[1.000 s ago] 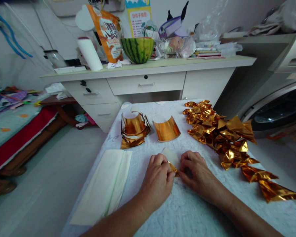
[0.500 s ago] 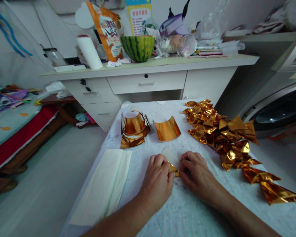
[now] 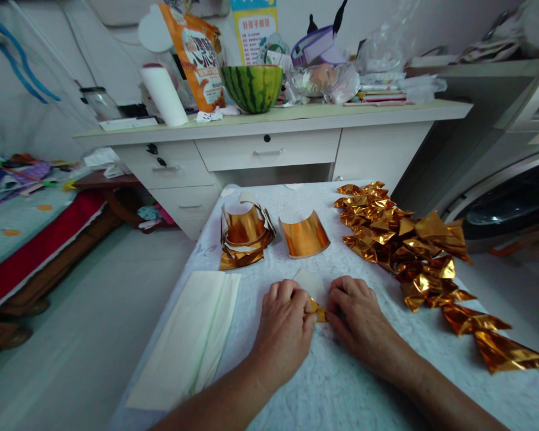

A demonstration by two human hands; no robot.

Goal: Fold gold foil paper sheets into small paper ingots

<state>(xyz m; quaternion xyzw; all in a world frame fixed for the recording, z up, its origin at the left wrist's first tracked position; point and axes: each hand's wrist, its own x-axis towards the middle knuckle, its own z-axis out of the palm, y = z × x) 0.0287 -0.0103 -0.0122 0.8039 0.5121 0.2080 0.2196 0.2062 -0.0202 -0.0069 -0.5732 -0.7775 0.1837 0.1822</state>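
Between my hands lies a small sheet of gold foil paper (image 3: pixel 315 310), its gold side partly folded over and its pale backing (image 3: pixel 309 282) showing beyond. My left hand (image 3: pixel 287 320) has its fingers curled over the left part of the sheet. Pinching the right end of the gold fold is my right hand (image 3: pixel 354 317). Much of the sheet is hidden under my fingers. Past my hands a curved stack of gold foil sheets (image 3: pixel 305 236) stands beside a second curled bundle of foil sheets (image 3: pixel 245 230).
Folded gold foil pieces (image 3: pixel 399 239) are heaped along the table's right side. A pale folded paper stack (image 3: pixel 186 341) lies at the left on the cloth-covered table (image 3: pixel 269 395). Behind is a white cabinet (image 3: pixel 269 149) with a watermelon half (image 3: pixel 252 90); a washing machine (image 3: pixel 521 155) stands right.
My left hand has shifted slightly left, its fingers a little more spread over the sheet. A bit more of the gold fold shows between my hands. My right hand is nearly still.
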